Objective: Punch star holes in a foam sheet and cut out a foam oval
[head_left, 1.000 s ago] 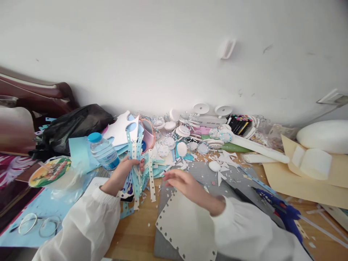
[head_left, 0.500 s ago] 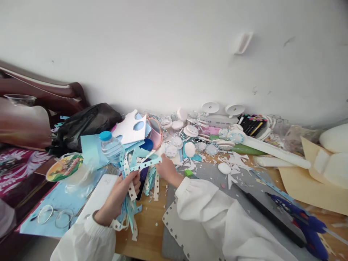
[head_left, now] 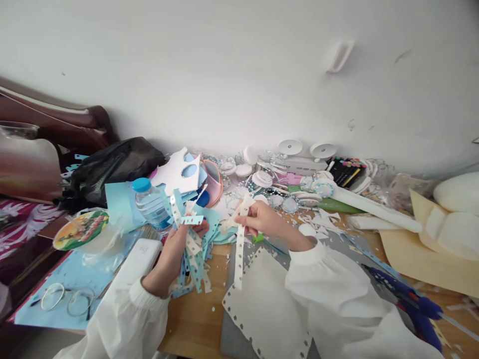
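My left hand (head_left: 177, 249) is closed around a bundle of punched paper strips (head_left: 192, 252), blue and cream, which hang down below it toward the wooden table. Between the thumb and fingers of my right hand (head_left: 262, 218) is a cream paper strip (head_left: 239, 254) with star-shaped punched holes along it. This strip dangles over a cream sheet (head_left: 267, 299) whose edges are punched with stars. That sheet lies on a grey cutting mat (head_left: 232, 331). More blue punched paper (head_left: 215, 229) sits just behind the bundle.
A water bottle (head_left: 151, 204) and a white power bank (head_left: 130, 267) stand left, near eyeglasses (head_left: 67, 299). White discs (head_left: 262, 178) and paper scraps crowd the wall side. At right lie a blue glue gun (head_left: 411, 299), a white roll (head_left: 377, 209) and tan sheets (head_left: 434, 254).
My right hand has moved right, away from the bundle, and now holds a cream strip apart from it. My left hand keeps the bundle, shifted slightly right and up.
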A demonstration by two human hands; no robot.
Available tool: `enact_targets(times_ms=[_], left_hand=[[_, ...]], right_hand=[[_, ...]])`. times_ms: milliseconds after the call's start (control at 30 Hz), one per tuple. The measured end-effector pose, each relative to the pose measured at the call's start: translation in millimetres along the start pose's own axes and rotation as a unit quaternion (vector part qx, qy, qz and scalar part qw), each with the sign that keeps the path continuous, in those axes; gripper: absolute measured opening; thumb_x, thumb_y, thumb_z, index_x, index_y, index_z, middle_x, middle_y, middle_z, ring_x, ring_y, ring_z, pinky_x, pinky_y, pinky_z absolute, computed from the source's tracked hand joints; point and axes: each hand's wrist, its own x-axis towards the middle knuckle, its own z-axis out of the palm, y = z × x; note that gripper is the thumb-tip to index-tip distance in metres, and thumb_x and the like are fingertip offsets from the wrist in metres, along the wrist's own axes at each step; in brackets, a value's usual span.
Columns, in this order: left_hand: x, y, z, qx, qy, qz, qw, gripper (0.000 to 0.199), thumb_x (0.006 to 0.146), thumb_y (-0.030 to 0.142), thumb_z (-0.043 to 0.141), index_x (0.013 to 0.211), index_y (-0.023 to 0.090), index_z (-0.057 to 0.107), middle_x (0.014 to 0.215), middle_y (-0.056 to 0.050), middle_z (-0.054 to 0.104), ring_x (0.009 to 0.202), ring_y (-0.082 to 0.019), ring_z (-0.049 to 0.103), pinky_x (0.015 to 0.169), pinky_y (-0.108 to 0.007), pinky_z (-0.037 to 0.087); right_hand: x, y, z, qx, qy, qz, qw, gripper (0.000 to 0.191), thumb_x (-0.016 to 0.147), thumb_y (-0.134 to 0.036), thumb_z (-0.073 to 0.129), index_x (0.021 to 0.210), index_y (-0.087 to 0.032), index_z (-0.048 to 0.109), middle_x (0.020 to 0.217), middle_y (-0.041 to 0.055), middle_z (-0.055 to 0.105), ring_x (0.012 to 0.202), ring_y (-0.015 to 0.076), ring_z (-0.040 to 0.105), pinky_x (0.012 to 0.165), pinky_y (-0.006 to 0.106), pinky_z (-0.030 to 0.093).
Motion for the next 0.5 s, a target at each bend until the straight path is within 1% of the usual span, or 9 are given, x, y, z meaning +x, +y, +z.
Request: enact_targets(times_ms=[33,67,100,167,233,300,400,467,500], left_hand=[[0,0,6.0,0.007,-0.031,-0.013,0.999,0.028,0.074,0.042,0.070,0.081,0.016,0.063,0.082,-0.007,0.071,0.080,-0.023,0.068,0.068,-0.028,0.053],[-1,-1,11.7,0.022,-0.060,-0.027,0.998,0.029,0.076,0.044,0.069,0.081,0.016,0.064,0.080,-0.006,0.071,0.077,-0.023,0.068,0.068,-0.029,0.053],[-1,-3,16.8,0.040,-0.092,-0.046,0.994,0.031,0.077,0.046,0.068,0.081,0.016,0.064,0.076,-0.006,0.070,0.072,-0.022,0.067,0.066,-0.029,0.053],[-3,-7,24.2,0.065,-0.158,-0.094,0.981,0.037,0.080,0.054,0.063,0.078,0.017,0.062,0.063,-0.004,0.065,0.059,-0.019,0.061,0.058,-0.029,0.050],[-4,-10,27.5,0.061,-0.230,-0.144,0.961,0.045,0.082,0.062,0.056,0.073,0.018,0.058,0.053,0.000,0.055,0.047,-0.014,0.050,0.048,-0.025,0.043],[-4,-11,28.1,0.049,-0.276,-0.173,0.944,0.051,0.080,0.067,0.054,0.067,0.018,0.052,0.050,0.004,0.045,0.041,-0.008,0.034,0.041,-0.020,0.031],[-3,-7,26.7,0.077,-0.316,-0.199,0.924,0.052,0.072,0.058,0.071,0.060,0.018,0.041,0.050,0.009,0.030,0.042,-0.003,0.016,0.040,-0.017,0.012],[-4,-4,25.2,0.119,-0.345,-0.215,0.906,0.053,0.069,0.050,0.077,0.058,0.019,0.036,0.050,0.011,0.023,0.043,-0.002,0.013,0.040,-0.018,0.007],[-4,-4,24.3,0.142,-0.356,-0.221,0.897,0.053,0.070,0.048,0.077,0.057,0.019,0.035,0.050,0.011,0.022,0.043,-0.002,0.012,0.040,-0.018,0.007]], right_hand=[[-4,-3,3,0.023,-0.024,-0.019,0.999,0.029,0.080,-0.036,0.062,0.058,-0.017,0.060,0.044,-0.0036,0.055,0.037,0.0093,0.045,0.043,0.022,0.037],[-6,-5,8,0.040,-0.027,-0.041,0.998,0.026,0.080,-0.037,0.062,0.063,-0.017,0.061,0.051,-0.0029,0.059,0.041,0.0101,0.048,0.045,0.022,0.039],[-7,-6,14,0.047,-0.009,-0.066,0.997,0.023,0.080,-0.037,0.062,0.067,-0.018,0.062,0.058,-0.0021,0.061,0.048,0.0112,0.052,0.049,0.023,0.041],[-6,-5,25,0.029,0.062,-0.109,0.992,0.019,0.079,-0.034,0.065,0.068,-0.019,0.060,0.070,-0.0003,0.062,0.062,0.0136,0.056,0.059,0.024,0.046],[-3,-1,33,0.006,0.119,-0.134,0.984,0.018,0.077,-0.030,0.067,0.066,-0.019,0.058,0.078,0.0007,0.059,0.074,0.0154,0.056,0.068,0.026,0.047],[-2,4,36,0.010,0.127,-0.149,0.981,0.018,0.076,-0.029,0.068,0.066,-0.019,0.057,0.081,0.0009,0.057,0.078,0.0161,0.056,0.073,0.028,0.046],[-5,12,33,0.015,0.128,-0.174,0.976,0.016,0.079,-0.030,0.065,0.070,-0.020,0.057,0.081,0.0013,0.055,0.079,0.0170,0.057,0.075,0.030,0.046],[-14,13,27,-0.005,0.169,-0.208,0.963,0.008,0.084,-0.028,0.058,0.083,-0.020,0.059,0.088,0.0037,0.057,0.087,0.0193,0.057,0.082,0.034,0.046],[-21,11,24,-0.027,0.195,-0.232,0.953,0.011,0.085,-0.026,0.055,0.094,-0.021,0.058,0.098,0.0062,0.058,0.096,0.0213,0.057,0.088,0.037,0.045]])
